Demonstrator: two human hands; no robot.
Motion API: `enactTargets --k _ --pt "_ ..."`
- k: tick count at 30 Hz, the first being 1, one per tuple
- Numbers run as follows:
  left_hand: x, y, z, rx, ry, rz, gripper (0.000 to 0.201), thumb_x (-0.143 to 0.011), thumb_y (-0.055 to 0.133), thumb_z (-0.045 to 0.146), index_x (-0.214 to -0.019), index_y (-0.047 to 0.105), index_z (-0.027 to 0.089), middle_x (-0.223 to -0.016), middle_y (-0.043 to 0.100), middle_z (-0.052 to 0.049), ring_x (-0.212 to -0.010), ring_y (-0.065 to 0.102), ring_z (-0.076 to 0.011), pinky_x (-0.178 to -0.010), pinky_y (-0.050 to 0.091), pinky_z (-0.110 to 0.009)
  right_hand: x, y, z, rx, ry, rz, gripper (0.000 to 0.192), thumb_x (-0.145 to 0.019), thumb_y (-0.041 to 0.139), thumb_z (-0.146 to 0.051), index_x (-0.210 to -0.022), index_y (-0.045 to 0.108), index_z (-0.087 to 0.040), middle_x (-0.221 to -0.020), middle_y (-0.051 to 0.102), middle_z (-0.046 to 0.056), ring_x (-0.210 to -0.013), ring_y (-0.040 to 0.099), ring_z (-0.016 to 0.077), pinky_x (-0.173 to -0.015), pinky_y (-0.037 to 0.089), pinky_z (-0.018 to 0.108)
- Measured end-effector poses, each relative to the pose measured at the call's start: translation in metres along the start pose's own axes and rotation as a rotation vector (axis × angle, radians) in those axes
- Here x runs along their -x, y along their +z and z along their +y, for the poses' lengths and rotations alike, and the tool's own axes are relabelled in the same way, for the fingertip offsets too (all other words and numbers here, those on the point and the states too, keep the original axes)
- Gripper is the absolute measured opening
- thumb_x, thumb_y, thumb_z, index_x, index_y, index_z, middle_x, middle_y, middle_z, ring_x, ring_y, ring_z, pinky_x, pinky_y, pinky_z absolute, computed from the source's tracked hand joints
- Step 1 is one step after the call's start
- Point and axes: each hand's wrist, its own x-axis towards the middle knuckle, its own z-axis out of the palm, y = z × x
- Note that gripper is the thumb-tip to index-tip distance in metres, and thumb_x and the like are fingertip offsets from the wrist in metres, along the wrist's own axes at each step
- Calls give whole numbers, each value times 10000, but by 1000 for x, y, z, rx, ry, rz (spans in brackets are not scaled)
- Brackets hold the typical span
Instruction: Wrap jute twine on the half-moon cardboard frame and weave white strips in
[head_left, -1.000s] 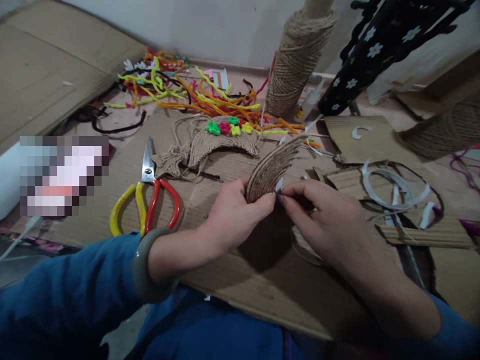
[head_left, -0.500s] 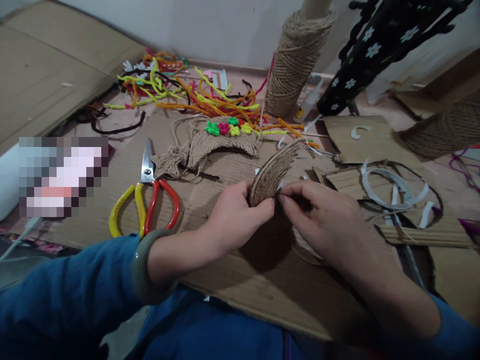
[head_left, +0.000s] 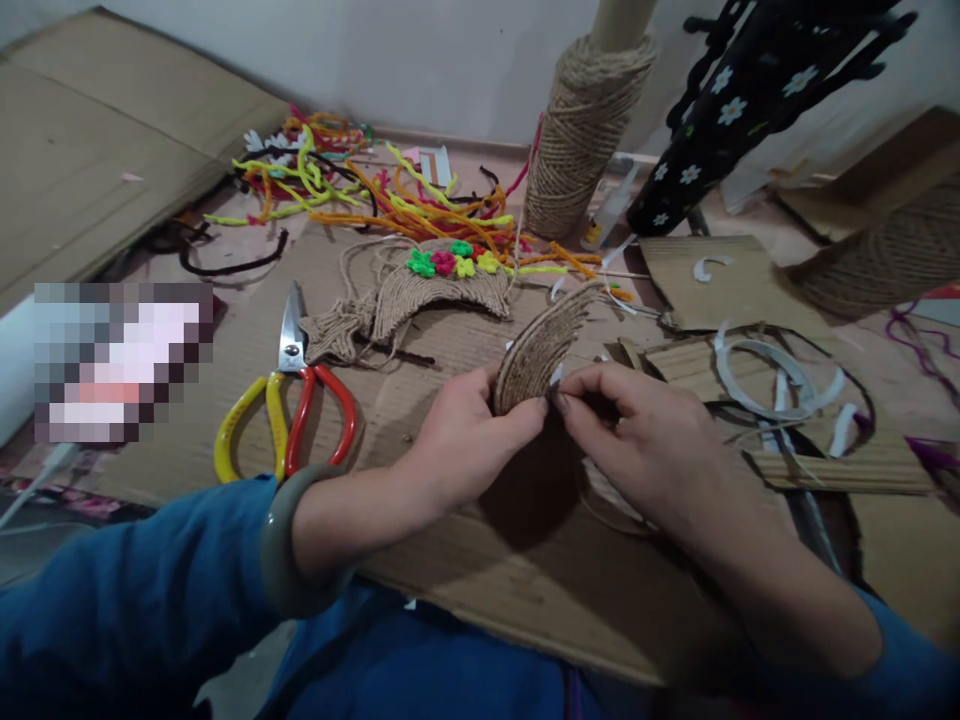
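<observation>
Curved twine piece (head_left: 544, 345) held above cardboard (head_left: 427, 560)
The grip of the left hand (head_left: 469, 430) is closed on its lower end — the right hand (head_left: 649, 430) pinches a small white piece (head_left: 556, 374), close beside it.

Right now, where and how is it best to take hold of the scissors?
Probably by the red handle, from above: the scissors lie on cardboard, blades pointing to the far side, and that handle's wide loop leaves room inside. The bracelet appears close to the near end, so a low approach looks cramped.
</observation>
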Motion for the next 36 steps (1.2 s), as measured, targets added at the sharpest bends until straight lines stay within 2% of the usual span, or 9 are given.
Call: enactTargets --k 4,15,19,28,36 --pt "0 0 -1 10 0 -3 91 -725 591 242 -750 607 156 -667 556 27 -646 508 -111 -590 431 -222 0 0 0 -9 -3 -19 117 -799 537 -136 -729 616 -187 -598 613 -15 -481 504 107 -489 364 237" --pt "2 1 6 -110 8 76 25 -656 587 178 -656 590 153 -600 523 46 -552 450 -76 -490 384 -177 1 -1 -1 -7 5 -65 115 -784 546 -129 -728 629 -184 -633 647 -9 -517 525 104 -514 377 228" --pt "3 1 7 -95 -2 83 44 -652 608 190 -664 601 148 -598 542 43 -543 461 -79 -480 388 -179 0 -1 -1 -47 31 -78 117 -785 537 -135 -721 619 -188 -589 621 -22 -478 494 95 -498 366 225" --pt "2 1 9 -32 -38 81 75 -641 637 173 -705 624 137 -609 575 39 -540 489 -84 -495 412 -188 -1 -4 2 -128 74 -76 111 -784 543 -125 -730 603 -202 -628 648 -25 -504 532 101 -498 390 222" --pt "1 1 6 -52 -25 98 67 -664 619 187 -709 615 139 -625 572 30 -560 496 -90 -509 422 -193 3 -1 3 19 -94 -22 140 -857 526 -177 -805 655 -168 -744 702 31 -651 622 149 -593 431 256"
